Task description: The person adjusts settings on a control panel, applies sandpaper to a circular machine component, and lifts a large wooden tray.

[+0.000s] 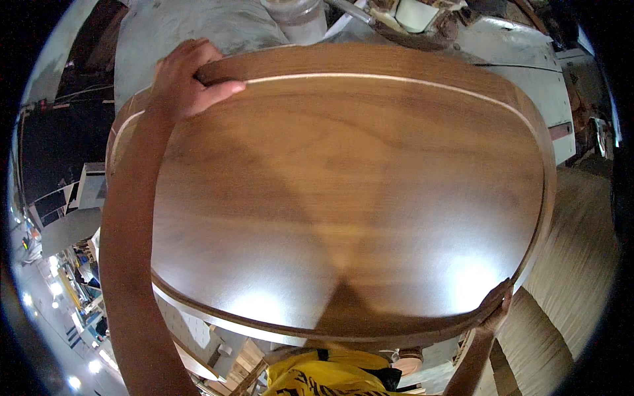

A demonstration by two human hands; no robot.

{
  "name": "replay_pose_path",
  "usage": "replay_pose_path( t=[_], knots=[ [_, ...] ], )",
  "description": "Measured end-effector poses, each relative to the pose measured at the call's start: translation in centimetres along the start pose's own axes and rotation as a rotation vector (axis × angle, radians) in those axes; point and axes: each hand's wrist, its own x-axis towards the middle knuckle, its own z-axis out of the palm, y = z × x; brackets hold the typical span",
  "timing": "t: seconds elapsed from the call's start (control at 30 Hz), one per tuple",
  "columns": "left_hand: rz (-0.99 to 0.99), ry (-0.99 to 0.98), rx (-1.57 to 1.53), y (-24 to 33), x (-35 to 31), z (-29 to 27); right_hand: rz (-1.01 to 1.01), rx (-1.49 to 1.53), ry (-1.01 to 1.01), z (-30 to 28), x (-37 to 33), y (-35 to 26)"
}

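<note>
A large brown wooden panel (343, 178) with rounded corners, a raised rim and a smooth, shiny surface fills the middle of the view. A pale line runs along the inside of its far rim. My left arm reaches across its left side, and my left hand (188, 79) is closed over the far left rim, thumb lying on the inner side. At the near right corner, my right hand (495, 307) holds the edge from outside. Its fingertips show at the rim, while the rest is partly hidden beneath the panel.
Beyond the panel lies a grey-white work surface (191, 26) with a translucent tub (295, 16) and a white container (416, 14) in clutter. Ridged brown sheets (581, 244) lie at the right. Wooden pieces (244, 360) show below the near edge.
</note>
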Motion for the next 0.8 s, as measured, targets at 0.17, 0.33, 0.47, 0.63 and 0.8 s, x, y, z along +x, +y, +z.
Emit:
replay_pose_path(
  t=[0.17,0.33,0.47,0.63,0.8],
  knots=[
    [-0.006,-0.065,-0.017,-1.1,1.6,-0.6,-0.026,0.014,0.166,3.4,-2.3,1.1],
    [-0.118,-0.192,0.016,-2.1,0.4,-1.9,0.041,0.084,0.059,8.0,-4.9,1.5],
    [-0.012,0.036,-0.004,4.4,3.5,-0.2,-0.017,0.008,0.246,11.3,-6.3,1.9],
    [-0.157,0.036,-0.002,6.7,6.4,2.2,0.013,0.139,0.174,8.5,-6.0,4.6],
    [-0.047,0.148,-0.045,5.1,5.7,1.4,0.116,0.236,-0.002,10.9,-7.6,3.5]
  ],
)
